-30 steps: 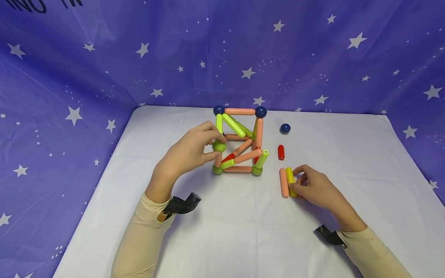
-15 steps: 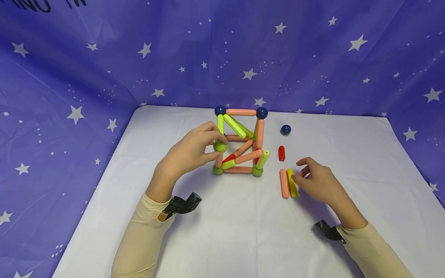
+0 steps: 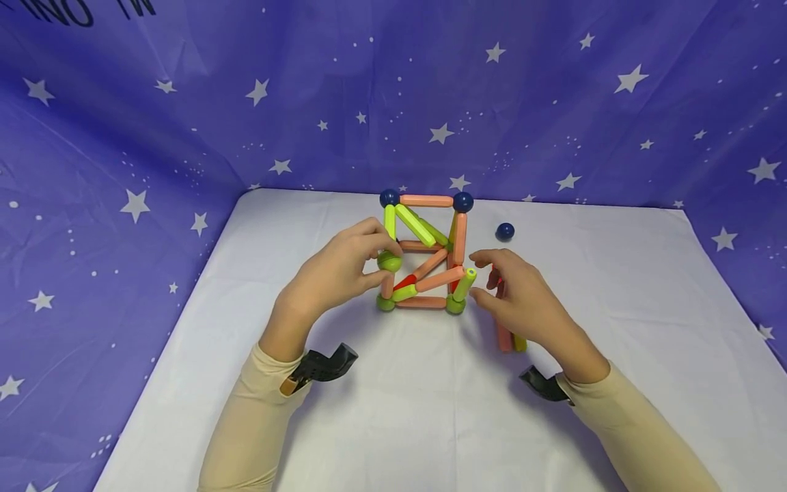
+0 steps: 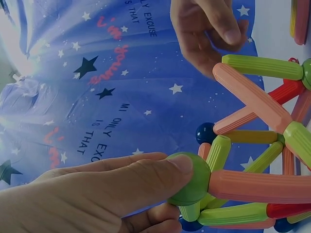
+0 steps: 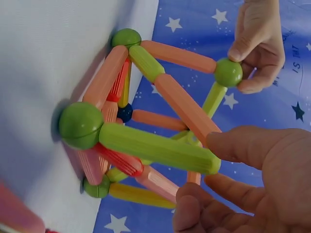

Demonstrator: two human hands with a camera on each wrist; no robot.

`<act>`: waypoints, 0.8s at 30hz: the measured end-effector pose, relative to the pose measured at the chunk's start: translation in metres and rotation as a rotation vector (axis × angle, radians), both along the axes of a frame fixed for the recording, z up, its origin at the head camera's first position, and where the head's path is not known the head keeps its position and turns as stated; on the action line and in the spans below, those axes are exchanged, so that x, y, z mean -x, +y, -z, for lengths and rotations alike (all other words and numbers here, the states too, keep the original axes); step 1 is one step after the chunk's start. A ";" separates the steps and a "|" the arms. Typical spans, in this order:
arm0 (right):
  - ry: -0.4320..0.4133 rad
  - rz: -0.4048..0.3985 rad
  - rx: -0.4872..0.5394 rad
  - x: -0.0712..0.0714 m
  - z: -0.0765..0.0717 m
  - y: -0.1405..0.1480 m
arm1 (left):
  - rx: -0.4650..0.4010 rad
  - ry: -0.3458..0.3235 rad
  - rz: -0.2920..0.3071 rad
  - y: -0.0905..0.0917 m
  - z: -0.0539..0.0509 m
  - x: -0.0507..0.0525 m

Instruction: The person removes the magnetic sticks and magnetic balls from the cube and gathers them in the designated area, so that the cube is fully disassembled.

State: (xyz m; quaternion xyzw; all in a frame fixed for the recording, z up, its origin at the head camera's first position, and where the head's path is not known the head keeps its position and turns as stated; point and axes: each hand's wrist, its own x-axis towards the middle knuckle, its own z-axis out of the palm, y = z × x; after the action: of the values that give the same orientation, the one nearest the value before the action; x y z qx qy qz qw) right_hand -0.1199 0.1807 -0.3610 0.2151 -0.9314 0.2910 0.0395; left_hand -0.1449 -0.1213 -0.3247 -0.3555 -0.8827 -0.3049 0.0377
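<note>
Fingers of my left hand pinch green ball; my right hand spread just beside lime rod; blue ball near desk's far edge.

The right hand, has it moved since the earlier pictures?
Yes: in the head view, the right hand moved left and forward, from the yellow stick toward the stick frame.

This looks like a curtained-off filming booth: purple-blue cloth printed with stars hangs behind and beside a white-covered table, and black wrist cameras sit at the person's cuffs. A bright light glares at the left wrist view's edge. The wider room is hidden.
</note>
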 end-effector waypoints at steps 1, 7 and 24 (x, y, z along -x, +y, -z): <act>-0.002 -0.008 -0.003 0.002 0.000 -0.003 | 0.003 0.001 -0.003 0.000 0.000 0.000; -0.050 -0.003 -0.016 0.005 0.004 -0.007 | 0.004 0.009 -0.004 0.001 -0.001 -0.001; -0.077 -0.153 -0.249 -0.024 0.027 0.012 | 0.016 0.011 -0.015 0.002 -0.001 -0.002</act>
State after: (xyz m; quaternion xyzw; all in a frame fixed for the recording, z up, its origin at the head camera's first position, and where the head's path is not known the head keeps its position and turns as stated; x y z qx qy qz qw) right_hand -0.0958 0.1923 -0.3876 0.2774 -0.9420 0.1834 -0.0456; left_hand -0.1432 -0.1196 -0.3235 -0.3511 -0.8874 -0.2957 0.0420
